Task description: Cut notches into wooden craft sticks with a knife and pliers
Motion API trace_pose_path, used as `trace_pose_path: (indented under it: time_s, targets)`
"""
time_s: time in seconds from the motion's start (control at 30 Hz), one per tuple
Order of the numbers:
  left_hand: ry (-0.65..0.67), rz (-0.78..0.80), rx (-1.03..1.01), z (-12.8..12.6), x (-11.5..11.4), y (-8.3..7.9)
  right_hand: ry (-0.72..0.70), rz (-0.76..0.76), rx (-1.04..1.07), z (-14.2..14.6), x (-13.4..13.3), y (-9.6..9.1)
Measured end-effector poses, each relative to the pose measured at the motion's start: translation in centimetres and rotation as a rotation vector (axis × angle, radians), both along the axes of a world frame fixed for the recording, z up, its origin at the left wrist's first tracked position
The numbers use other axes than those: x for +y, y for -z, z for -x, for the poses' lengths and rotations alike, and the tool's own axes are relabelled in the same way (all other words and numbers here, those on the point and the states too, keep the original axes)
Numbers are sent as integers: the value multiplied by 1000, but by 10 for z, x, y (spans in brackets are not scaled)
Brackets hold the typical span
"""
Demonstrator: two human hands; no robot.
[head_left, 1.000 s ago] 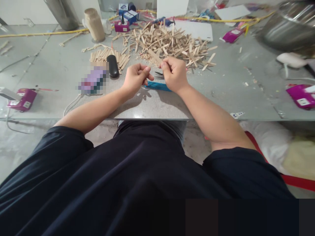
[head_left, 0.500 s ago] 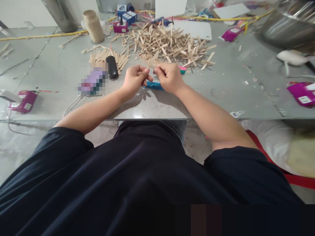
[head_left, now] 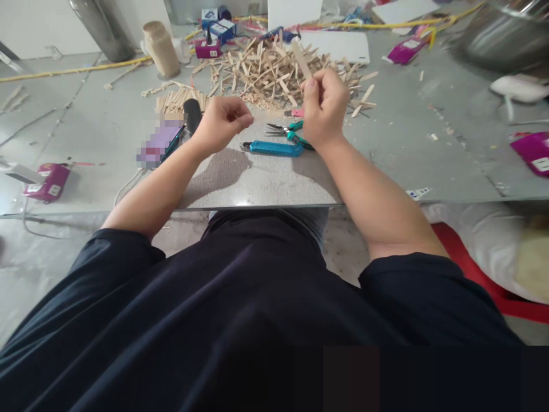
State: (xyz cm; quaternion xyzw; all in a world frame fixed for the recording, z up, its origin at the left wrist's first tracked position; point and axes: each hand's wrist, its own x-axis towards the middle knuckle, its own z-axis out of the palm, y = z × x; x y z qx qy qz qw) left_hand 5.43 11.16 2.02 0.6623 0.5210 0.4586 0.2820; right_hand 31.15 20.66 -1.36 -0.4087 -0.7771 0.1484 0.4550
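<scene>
Wooden craft stick point(head_left: 302, 60), clamped in the fingers of the right hand point(head_left: 325, 109) before the stick heap point(head_left: 261, 71); left hand point(head_left: 223, 123) near the blue utility knife point(head_left: 274, 149), fingers curled together (nothing visible between them); a loosened pinch could drop the stick among its lookalikes.

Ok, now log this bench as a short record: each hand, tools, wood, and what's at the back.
Left hand: fingers curled, no stick visible in them
Right hand: fingers closed on one flat wooden stick, its free end pointing up and away
Tools: blue-handled tool lying between the forearms; teal-handled pliers just beyond it, partly hidden by the right hand
Wood: loose stick heap beyond the hands; smaller stick bunch to its left
Back: tan jar, yellow cord
</scene>
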Motion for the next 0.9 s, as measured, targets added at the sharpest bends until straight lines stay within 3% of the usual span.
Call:
trace_pose_path:
  time_s: [0.07, 0.17, 0.27, 0.4, 0.63, 0.73, 0.9]
  targets:
    - [162, 11, 258, 12, -5, -12, 11, -22, 44, -1, -1, -2]
    - [366, 204, 586, 17, -14, -21, -1, -12, 34, 2, -5, -4]
    - [403, 381, 845, 11, -21, -20, -52, 61, -37, 6, -10, -7]
    - [304, 388, 1005, 13, -17, -16, -125, 100, -88, 9, -14, -7]
    - [-178, 298, 1075, 58, 5, -11, -133, 149, -130, 7, -13, -5]
    - [-237, 275, 1021, 68, 11, -13, -150, 174, -120, 7, -12, -3]
    - [-184, 236, 858, 65, 15, -11, -288, 229, -213, 11, -12, 4]
